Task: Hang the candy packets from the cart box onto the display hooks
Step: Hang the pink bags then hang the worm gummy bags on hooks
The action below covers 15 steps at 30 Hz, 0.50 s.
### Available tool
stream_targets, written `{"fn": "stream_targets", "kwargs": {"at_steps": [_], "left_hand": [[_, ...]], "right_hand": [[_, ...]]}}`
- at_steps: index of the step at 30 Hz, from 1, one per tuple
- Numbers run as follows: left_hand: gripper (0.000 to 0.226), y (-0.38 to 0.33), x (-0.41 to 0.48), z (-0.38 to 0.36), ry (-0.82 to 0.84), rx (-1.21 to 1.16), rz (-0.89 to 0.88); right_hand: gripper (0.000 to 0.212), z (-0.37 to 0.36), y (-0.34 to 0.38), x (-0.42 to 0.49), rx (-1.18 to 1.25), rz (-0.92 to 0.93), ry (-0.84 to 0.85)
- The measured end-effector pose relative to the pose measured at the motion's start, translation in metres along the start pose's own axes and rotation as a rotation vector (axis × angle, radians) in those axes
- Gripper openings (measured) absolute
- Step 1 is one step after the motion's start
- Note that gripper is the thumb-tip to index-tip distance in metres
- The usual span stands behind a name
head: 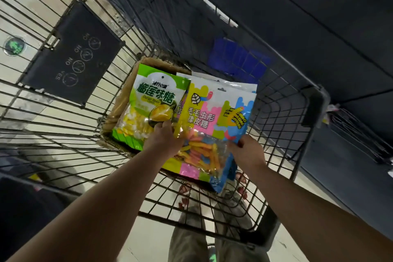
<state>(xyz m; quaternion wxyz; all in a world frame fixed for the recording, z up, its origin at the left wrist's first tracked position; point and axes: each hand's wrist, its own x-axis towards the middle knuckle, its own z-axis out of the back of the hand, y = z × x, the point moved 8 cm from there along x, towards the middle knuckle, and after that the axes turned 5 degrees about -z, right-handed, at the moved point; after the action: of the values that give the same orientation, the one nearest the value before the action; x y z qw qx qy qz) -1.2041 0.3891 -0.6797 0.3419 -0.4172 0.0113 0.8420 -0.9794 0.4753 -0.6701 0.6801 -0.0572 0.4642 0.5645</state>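
A cardboard box [125, 100] sits inside the wire cart [63, 125]. My left hand [162, 140] grips the lower edge of a green durian candy packet [148, 104], lifted over the box. My right hand [247, 151] pinches the right side of a stack of multicoloured gummy worm packets [212, 125], held above the cart beside the green one. The two packets overlap slightly in the middle. The box's inside is hidden by the packets.
A dark sign panel [72, 57] hangs on the cart's left wall. A blue crate [238, 59] lies beyond the cart's far side. Dark shelving [297, 6] runs along the top and right. My feet [212, 189] show through the cart's bottom grid.
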Motion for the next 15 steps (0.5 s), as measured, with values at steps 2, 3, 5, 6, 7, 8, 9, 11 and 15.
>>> {"fn": "stream_targets", "kwargs": {"at_steps": [2,3,5,6,7,8,9,11,15], "left_hand": [[0.068,-0.001,0.003,-0.003,0.014,-0.023,0.016],[0.065,-0.002,0.005,-0.005,0.024,-0.042,0.026],[0.061,-0.003,0.010,-0.009,0.042,-0.078,0.047],[0.060,-0.003,0.012,-0.010,0.044,-0.099,0.057],[0.059,-0.003,0.015,-0.011,0.039,-0.124,0.067],[0.060,-0.003,0.017,-0.012,0.030,-0.148,0.075],[0.062,-0.003,0.019,-0.013,0.014,-0.170,0.076],[0.066,-0.003,0.024,-0.015,-0.006,-0.182,0.075],[0.073,-0.006,0.022,-0.015,-0.027,-0.035,0.077]], "right_hand": [[0.016,0.021,-0.013,0.001,0.067,-0.045,-0.095],[0.016,0.031,-0.021,0.003,0.106,-0.070,-0.151],[0.017,0.047,-0.035,0.004,0.188,-0.117,-0.243],[0.015,0.052,-0.040,0.004,0.239,-0.135,-0.268],[0.014,0.053,-0.042,0.004,0.300,-0.148,-0.273],[0.013,0.052,-0.042,0.003,0.354,-0.153,-0.261],[0.018,0.050,-0.041,0.002,0.391,-0.152,-0.242],[0.031,0.044,-0.041,0.001,0.407,-0.146,-0.205],[0.030,0.044,-0.043,-0.005,0.375,-0.121,-0.218]]}}
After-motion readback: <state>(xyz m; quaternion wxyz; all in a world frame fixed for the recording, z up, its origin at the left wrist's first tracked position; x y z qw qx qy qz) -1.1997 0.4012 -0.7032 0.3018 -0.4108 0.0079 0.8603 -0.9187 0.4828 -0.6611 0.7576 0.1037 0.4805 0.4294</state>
